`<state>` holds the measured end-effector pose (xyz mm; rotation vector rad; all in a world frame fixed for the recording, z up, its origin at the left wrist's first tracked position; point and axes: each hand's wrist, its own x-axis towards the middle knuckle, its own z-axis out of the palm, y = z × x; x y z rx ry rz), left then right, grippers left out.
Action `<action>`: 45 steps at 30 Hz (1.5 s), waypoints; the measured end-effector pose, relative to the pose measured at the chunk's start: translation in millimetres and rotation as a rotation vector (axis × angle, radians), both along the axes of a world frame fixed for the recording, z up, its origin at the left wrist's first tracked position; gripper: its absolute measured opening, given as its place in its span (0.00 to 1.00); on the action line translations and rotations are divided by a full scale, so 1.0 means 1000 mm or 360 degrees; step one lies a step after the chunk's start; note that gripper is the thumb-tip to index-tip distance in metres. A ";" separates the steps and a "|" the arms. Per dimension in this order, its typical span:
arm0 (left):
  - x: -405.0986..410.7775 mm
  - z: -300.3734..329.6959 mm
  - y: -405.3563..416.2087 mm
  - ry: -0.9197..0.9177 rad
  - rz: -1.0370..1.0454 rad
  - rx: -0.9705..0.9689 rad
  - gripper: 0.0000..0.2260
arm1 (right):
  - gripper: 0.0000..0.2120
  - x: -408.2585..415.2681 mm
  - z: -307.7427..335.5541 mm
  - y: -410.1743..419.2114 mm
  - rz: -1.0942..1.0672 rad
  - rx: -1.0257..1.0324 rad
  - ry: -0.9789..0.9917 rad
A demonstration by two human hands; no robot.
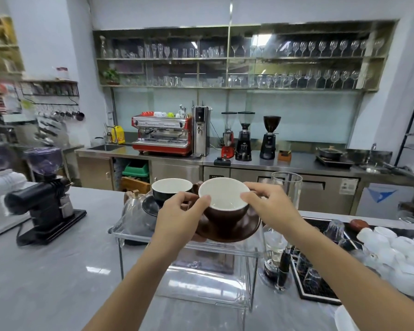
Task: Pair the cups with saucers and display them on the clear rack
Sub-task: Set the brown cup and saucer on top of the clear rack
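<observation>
Head view of a café counter with a two-tier clear rack at centre. Brown cup, white inside, sits on a brown saucer over the right part of the rack's top tier; whether the saucer rests on the tier or is held just above it cannot be told. Left hand grips the cup and saucer from the left, thumb on the cup's rim and fingers curled under the saucer's edge. Right hand pinches the right side of the cup's rim between thumb and fingers. Just left and behind, touching or nearly touching the brown cup, a black cup stands on a black saucer on the same tier. A gooseneck kettle shows behind the rack at left; a black grinder stands well apart on the counter's left. To the right of the rack, a tall clear glass, a black mat with upturned glasses, and a cluster of white cups. Back wall: red espresso machine and shelves of glassware
</observation>
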<state>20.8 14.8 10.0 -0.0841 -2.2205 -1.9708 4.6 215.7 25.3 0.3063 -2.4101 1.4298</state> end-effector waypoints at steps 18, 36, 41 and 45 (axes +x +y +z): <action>-0.012 -0.009 -0.002 -0.0042 0.0022 -0.0321 0.12 | 0.18 -0.020 -0.002 0.003 -0.0002 0.0500 -0.0219; -0.007 -0.001 -0.015 0.0399 0.0426 -0.0912 0.26 | 0.18 0.006 0.006 -0.002 -0.0240 0.1015 0.0098; 0.002 0.009 -0.018 0.0532 0.0344 -0.0022 0.24 | 0.32 0.017 0.007 0.010 -0.0335 0.1169 0.0271; 0.016 0.028 -0.005 0.0325 -0.0196 0.0544 0.28 | 0.39 0.034 0.008 0.022 -0.0412 0.1216 0.0370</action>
